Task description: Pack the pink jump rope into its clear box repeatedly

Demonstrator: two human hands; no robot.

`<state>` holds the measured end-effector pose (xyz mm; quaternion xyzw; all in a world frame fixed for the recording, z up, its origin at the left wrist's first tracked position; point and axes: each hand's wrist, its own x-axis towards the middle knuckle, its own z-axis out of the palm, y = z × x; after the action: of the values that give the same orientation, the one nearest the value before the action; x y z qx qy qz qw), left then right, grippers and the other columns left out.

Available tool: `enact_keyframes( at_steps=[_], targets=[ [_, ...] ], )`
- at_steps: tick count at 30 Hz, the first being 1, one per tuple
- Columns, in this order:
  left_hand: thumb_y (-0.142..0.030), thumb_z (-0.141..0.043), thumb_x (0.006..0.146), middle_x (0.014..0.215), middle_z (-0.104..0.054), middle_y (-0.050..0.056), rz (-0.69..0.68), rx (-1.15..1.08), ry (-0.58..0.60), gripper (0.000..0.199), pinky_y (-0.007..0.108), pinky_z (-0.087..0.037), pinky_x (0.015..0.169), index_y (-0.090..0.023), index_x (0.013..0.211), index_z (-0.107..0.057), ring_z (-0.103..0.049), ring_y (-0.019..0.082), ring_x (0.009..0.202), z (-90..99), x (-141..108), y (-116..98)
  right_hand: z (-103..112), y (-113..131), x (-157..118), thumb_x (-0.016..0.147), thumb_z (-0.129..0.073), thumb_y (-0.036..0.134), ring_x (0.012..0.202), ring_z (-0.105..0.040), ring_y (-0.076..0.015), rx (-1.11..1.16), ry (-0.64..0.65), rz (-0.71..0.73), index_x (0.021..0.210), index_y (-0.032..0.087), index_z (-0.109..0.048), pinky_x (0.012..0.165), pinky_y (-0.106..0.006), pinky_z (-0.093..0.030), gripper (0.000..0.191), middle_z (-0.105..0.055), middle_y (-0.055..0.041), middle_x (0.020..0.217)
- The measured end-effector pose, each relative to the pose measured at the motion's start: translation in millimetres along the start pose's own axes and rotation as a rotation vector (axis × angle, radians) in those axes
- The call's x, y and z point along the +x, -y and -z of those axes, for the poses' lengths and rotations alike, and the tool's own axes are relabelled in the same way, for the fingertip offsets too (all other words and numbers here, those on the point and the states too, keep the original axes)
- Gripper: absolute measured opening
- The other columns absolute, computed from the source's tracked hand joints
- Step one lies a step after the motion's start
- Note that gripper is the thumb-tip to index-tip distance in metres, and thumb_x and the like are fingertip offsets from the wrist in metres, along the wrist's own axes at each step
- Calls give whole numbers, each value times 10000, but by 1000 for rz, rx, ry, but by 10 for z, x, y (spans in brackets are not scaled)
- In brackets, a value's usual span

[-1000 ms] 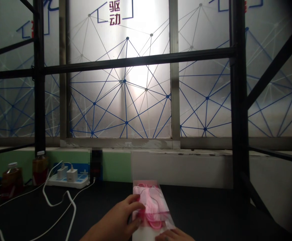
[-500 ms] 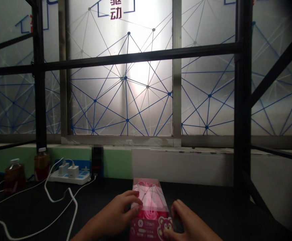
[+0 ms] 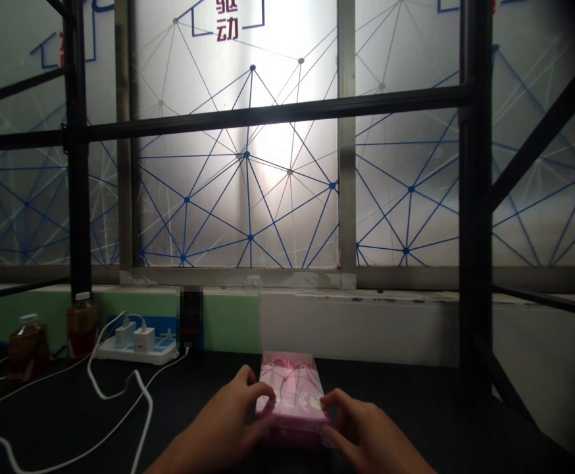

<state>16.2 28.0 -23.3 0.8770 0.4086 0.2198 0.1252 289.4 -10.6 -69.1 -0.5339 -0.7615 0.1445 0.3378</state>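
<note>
A pink box [image 3: 295, 405] with a clear top lies on the black table in front of me, with pink, cord-like contents and thin dark lines showing through. My left hand [image 3: 241, 408] grips its left side, fingertips at the upper edge and thumb near the front corner. At the front right corner, my right hand [image 3: 354, 424] holds the box between bent fingers and thumb. The front face is blurred and mostly turned out of sight.
To the left are a white power strip [image 3: 162, 355] with chargers, a white cable [image 3: 142, 388] and two bottles [image 3: 81, 326]. A dark pixelated device [image 3: 191, 319] leans by the wall. Black frame posts [image 3: 475, 197] stand before frosted windows.
The box has tipped so its printed front with the bear no longer shows. My right hand has shifted its fingertips onto the front right corner; the left stays at the left side.
</note>
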Motion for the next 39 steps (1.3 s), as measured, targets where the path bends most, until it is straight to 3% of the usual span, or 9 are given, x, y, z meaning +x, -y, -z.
enact_keyframes(
  at_steps=[3, 7, 9, 11, 16, 19, 25, 31, 39],
  targets=[
    [-279, -562, 927, 798, -679, -12, 76, -75, 72, 258, 220, -424, 596, -256, 1157, -677, -660, 180, 700, -24, 9, 6, -65, -47, 62, 916, -578, 312, 660, -653, -192, 44, 3, -50, 1046, 223, -648, 594, -276, -404, 172, -697, -1, 738],
    [-275, -567, 878, 664, -620, -42, 182, -349, 190, 357, 200, -400, 475, -193, 1222, -614, -632, 170, 540, -47, 50, 97, -21, -54, 59, 907, -552, 330, 606, -628, -182, 297, 122, -113, 1138, 196, -558, 563, -271, -416, 267, -645, 13, 742],
    [-284, -637, 821, 689, -634, -35, 205, -476, 285, 490, 219, -466, 510, -169, 1294, -577, -644, 181, 564, -20, 63, 138, 67, -43, 25, 884, -556, 307, 645, -657, -192, 418, 227, -117, 1218, 187, -522, 596, -276, -457, 356, -648, 13, 773],
    [-267, -661, 804, 721, -650, -21, 186, -465, 322, 539, 247, -504, 565, -167, 1328, -583, -649, 190, 607, 21, 62, 153, 150, -48, 0, 857, -574, 262, 748, -684, -215, 370, 261, -72, 1269, 194, -536, 684, -301, -498, 420, -682, -12, 845],
    [-195, -627, 880, 1083, -648, 31, -34, -73, 69, 326, 291, -496, 850, -280, 1182, -715, -650, 214, 945, 63, 32, 134, 140, -156, 22, 832, -576, 130, 955, -669, -224, 23, 79, 157, 1216, 239, -617, 858, -333, -516, 402, -614, -78, 1201],
    [-153, -647, 870, 1292, -561, 27, -90, -59, 46, 349, 278, -462, 964, -306, 1182, -686, -612, 213, 1098, 46, 26, 139, 60, -205, 43, 821, -583, 93, 1017, -651, -208, 13, 28, 207, 1177, 239, -586, 880, -305, -519, 385, -517, -81, 1311],
    [-70, -599, 853, 1339, -534, 17, -135, -98, 53, 374, 264, -441, 994, -278, 1163, -605, -592, 192, 1136, 8, 28, 168, 29, -141, 39, 837, -555, 63, 1010, -643, -201, 17, 50, 235, 1098, 238, -551, 846, -297, -517, 314, -544, -68, 1251],
    [-14, -559, 826, 1159, -603, -5, -143, -103, 67, 355, 241, -454, 899, -254, 1088, -573, -604, 164, 1005, 29, 22, 144, 17, -162, 34, 853, -528, 76, 917, -654, -204, -49, 52, 265, 1091, 244, -517, 794, -313, -522, 292, -580, -58, 1161],
    [-14, -531, 868, 1176, -591, -2, -160, -105, 101, 350, 245, -451, 916, -261, 1112, -574, -599, 167, 1034, 97, 8, 96, -27, -190, 54, 962, -434, 146, 896, -630, -187, 19, 33, 396, 982, 252, -536, 783, -302, -508, 148, -570, -48, 1061]
  ],
)
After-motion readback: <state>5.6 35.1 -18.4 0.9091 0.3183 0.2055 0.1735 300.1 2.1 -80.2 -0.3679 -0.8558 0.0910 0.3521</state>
